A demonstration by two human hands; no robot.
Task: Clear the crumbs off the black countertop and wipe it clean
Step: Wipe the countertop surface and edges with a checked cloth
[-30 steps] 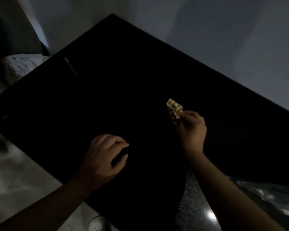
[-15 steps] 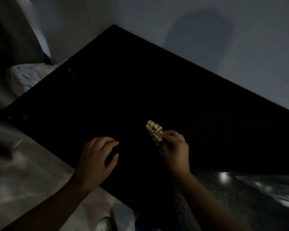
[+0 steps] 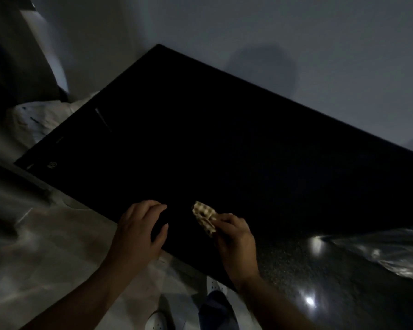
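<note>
L hand (image 3: 138,232): reaches in from lower left, forearm bare, wrist over the floor. Hand sits at the near edge of the worktop (image 3: 224,151), palm down, fingers half curled in a cup shape w/ a gap to the thumb. Holds nothing.
R hand (image 3: 234,239): comes in from lower right, forearm bare, knuckles up. Thumb and fingertips pinch the cloth (image 3: 204,216) at its near end.
Cloth: small, crumpled, pale w/ a check pattern. Sticks out up and left from the R hand, near the worktop's front edge, between the two hands. Can't tell if it touches the surface.
Worktop: flat black slab, matte, straight edges, one sharp corner at the far end against the wall (image 3: 272,32). Crumbs: too dark to make out.
Speckled surface (image 3: 320,270): glossy dark stone-like area w/ fine flecks and bright light spots, under the R forearm.
Plastic bag (image 3: 391,256): clear, wrinkled, shiny, at the right edge.
Floor (image 3: 57,246): pale, smooth, some sheen.
Shoe (image 3: 156,320): white, bottom centre.
White sack (image 3: 38,117): soft, lumpy, left of the worktop.
</note>
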